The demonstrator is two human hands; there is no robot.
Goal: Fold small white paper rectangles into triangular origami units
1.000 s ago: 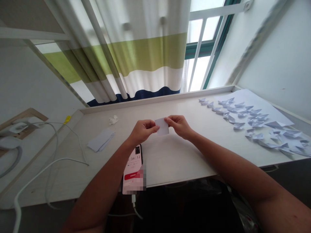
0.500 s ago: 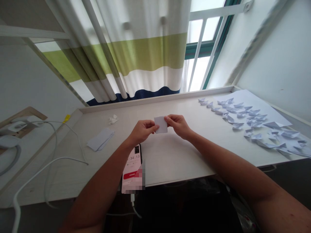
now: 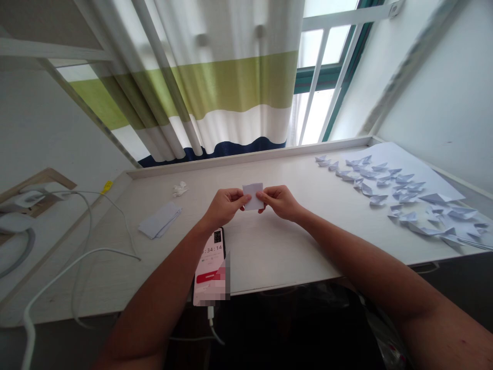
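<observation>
Between my two hands is a small, nearly square piece of folded white paper (image 3: 253, 191), held up above the desk (image 3: 265, 257). My left hand (image 3: 228, 204) pinches its left edge, thumb on the near face and fingers behind. On the opposite edge, my right hand (image 3: 282, 201) grips it the same way, its thumb pressed on the right side. The fingers behind the paper are partly hidden. Below my left forearm lies a phone (image 3: 210, 262) showing a running timer, with a white cable plugged into its lower end.
Many folded paper boats (image 3: 379, 199) spread over the desk's right side, some near a large white sheet (image 3: 400, 159). A stack of white paper (image 3: 159, 220) and a crumpled tissue (image 3: 179, 189) lie at left. White cables (image 3: 82, 257) loop along the left edge.
My right thumb and fingers have slid from the paper's top right corner down to the middle of its right edge. My left hand keeps its pinch. The paper has shifted slightly left.
</observation>
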